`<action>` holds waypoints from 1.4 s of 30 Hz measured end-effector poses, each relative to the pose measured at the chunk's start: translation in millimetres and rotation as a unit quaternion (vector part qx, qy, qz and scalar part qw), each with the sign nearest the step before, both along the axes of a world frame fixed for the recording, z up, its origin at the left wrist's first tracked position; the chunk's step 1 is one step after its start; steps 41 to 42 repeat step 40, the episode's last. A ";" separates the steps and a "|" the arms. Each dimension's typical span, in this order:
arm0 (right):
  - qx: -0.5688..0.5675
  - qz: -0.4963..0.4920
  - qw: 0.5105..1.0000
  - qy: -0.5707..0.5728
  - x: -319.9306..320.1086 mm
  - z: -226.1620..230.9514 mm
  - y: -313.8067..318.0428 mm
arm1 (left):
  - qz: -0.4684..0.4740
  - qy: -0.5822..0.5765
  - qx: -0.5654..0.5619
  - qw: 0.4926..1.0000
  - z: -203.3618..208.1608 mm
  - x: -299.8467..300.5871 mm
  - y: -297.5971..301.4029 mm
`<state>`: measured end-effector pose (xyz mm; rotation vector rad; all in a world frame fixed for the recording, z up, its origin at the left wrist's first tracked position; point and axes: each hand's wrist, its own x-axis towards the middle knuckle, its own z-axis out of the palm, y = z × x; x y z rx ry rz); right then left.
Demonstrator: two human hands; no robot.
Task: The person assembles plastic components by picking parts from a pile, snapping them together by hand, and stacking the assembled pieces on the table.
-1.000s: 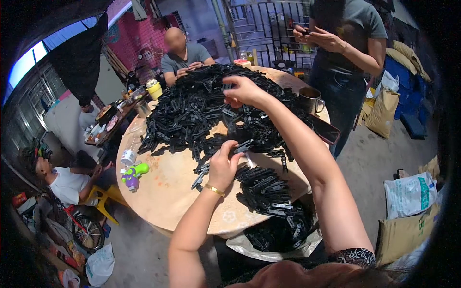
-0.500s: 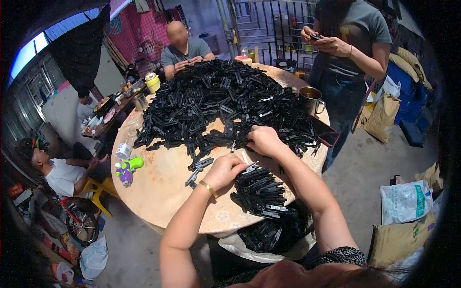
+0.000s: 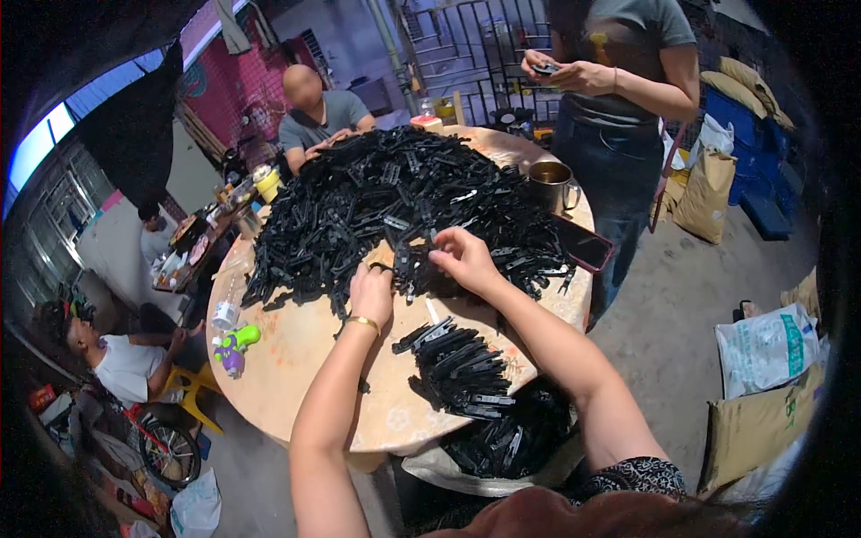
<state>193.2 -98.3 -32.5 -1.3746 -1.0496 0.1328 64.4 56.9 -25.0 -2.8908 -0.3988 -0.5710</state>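
Note:
A large heap of narrow black clip-like plastic parts (image 3: 359, 193) covers the far part of the round table (image 3: 296, 368). My left hand (image 3: 370, 294) reaches into the heap's near edge, its fingertips mostly hidden among the parts. To its right, my right hand (image 3: 468, 260) is raised at the heap's near edge with thumb and fingers apart, and I see nothing held in it. Nearer to me, a stacked bunch of the same parts (image 3: 459, 366) lies in rows by the table's front edge. A thin white strip (image 3: 431, 310) lies just beyond this bunch.
An open sack (image 3: 430, 471) with black parts hangs below the front edge. A phone (image 3: 583, 244) and a metal mug (image 3: 552, 184) sit at right; a purple-green toy (image 3: 235, 350) and a clear bottle (image 3: 229, 309) at left. One person sits across; another stands at right.
My left hand has left the stacked bunch and moved away from me to the heap's edge. My right hand has lifted slightly and its fingers have spread. The view has shifted a little.

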 end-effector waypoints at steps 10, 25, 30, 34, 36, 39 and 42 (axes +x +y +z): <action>0.169 0.102 0.953 0.230 15.2 16.3 -7.9 | -0.047 -0.210 -0.670 0.711 1.7 -25.3 -29.9; -0.064 0.107 0.992 0.025 -32.7 13.6 -5.3 | -0.066 -0.198 -0.830 0.517 15.9 -35.1 -45.1; -0.034 0.074 0.987 -0.140 -27.1 6.0 -1.6 | -0.091 -0.178 -0.696 0.689 12.9 -38.4 -42.7; 0.021 -0.030 0.948 -0.316 -29.2 13.6 -7.1 | -0.121 -0.183 -0.603 0.767 21.2 -42.0 -45.4; 0.061 -0.063 0.934 -0.345 -28.0 13.4 -6.2 | -0.140 -0.197 -0.539 0.807 22.0 -42.8 -45.2; -0.079 0.117 0.982 -0.129 -23.9 8.7 -8.5 | -0.184 -0.186 -0.329 0.907 19.8 -44.1 -40.2; -0.117 0.111 0.981 -0.110 -22.9 9.2 -9.4 | -0.183 -0.185 -0.328 0.908 20.0 -44.8 -39.9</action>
